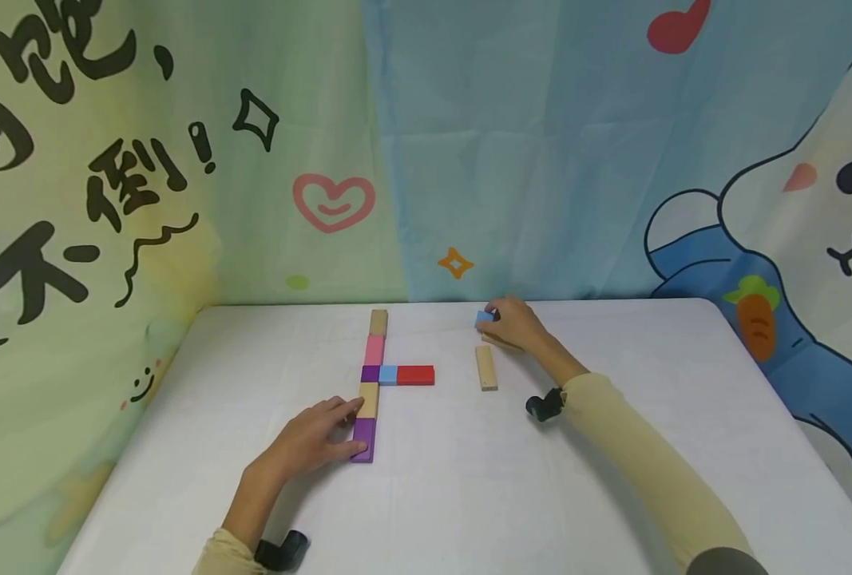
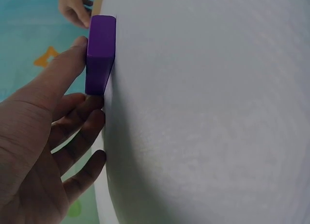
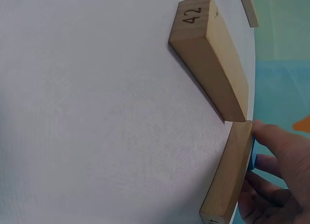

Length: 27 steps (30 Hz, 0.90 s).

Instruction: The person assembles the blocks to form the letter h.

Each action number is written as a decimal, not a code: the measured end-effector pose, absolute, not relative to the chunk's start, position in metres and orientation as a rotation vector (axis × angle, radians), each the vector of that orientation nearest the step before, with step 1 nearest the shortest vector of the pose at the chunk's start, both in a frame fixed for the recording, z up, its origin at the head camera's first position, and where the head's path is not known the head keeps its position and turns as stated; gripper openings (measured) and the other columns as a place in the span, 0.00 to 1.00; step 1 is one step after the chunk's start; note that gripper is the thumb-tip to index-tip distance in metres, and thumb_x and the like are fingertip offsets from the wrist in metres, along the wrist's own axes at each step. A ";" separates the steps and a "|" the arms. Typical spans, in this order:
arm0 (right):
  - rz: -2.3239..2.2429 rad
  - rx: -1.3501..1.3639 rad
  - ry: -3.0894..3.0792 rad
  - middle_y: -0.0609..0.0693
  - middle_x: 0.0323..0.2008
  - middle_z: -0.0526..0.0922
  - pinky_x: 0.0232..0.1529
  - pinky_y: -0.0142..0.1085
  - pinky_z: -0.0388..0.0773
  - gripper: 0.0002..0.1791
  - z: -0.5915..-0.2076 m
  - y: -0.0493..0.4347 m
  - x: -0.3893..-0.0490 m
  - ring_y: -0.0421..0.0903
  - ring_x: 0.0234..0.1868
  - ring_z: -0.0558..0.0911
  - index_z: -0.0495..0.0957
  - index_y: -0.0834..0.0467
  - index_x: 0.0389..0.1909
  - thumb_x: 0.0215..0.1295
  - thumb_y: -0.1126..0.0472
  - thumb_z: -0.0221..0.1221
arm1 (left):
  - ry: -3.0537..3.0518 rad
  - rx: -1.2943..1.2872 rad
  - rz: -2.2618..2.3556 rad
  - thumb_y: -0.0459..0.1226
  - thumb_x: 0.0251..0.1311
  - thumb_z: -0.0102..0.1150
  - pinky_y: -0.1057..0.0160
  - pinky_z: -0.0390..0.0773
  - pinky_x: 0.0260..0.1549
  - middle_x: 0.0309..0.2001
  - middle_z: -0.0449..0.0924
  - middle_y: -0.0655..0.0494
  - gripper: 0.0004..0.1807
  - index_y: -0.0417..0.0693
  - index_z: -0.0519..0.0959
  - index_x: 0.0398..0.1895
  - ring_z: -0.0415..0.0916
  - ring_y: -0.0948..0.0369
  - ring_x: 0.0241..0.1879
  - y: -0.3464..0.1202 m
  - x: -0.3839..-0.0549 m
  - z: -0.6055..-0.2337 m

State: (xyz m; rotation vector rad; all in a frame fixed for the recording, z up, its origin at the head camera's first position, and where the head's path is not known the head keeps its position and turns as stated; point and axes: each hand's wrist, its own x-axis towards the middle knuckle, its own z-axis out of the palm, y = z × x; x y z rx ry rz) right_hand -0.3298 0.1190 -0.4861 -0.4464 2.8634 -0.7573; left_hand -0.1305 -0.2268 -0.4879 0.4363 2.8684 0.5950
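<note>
On the white table, flat wooden blocks lie end to end in a column: a plain one (image 1: 378, 322) at the far end, then pink (image 1: 374, 350), purple (image 1: 371, 373), another plain one (image 1: 369, 400) and a near purple block (image 1: 363, 452). From its middle a light blue block (image 1: 388, 375) and a red block (image 1: 416, 375) branch rightward. My left hand (image 1: 316, 436) rests beside the column, thumb against the near purple block, fingers relaxed by the plain one. Farther back, my right hand (image 1: 515, 323) pinches a blue block (image 1: 482, 317) between thumb and fingers, close beside a plain block (image 3: 227, 173).
A loose plain block (image 3: 206, 54) marked 42 lies just nearer than the right hand. Behind the table (image 1: 612, 343) hangs a printed cloth (image 1: 512, 160) with a bear, hearts and lettering, right at the far edge.
</note>
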 end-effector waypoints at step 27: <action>-0.530 -0.937 2.821 0.50 0.40 0.81 0.43 0.34 0.79 0.22 -0.473 0.079 -0.266 0.42 0.38 0.75 0.82 0.57 0.50 0.61 0.46 0.64 | 2.861 0.432 0.603 0.56 0.51 0.68 0.53 0.78 0.51 0.44 0.78 0.62 0.40 0.53 0.71 0.67 0.74 0.63 0.46 -0.226 -0.129 -0.485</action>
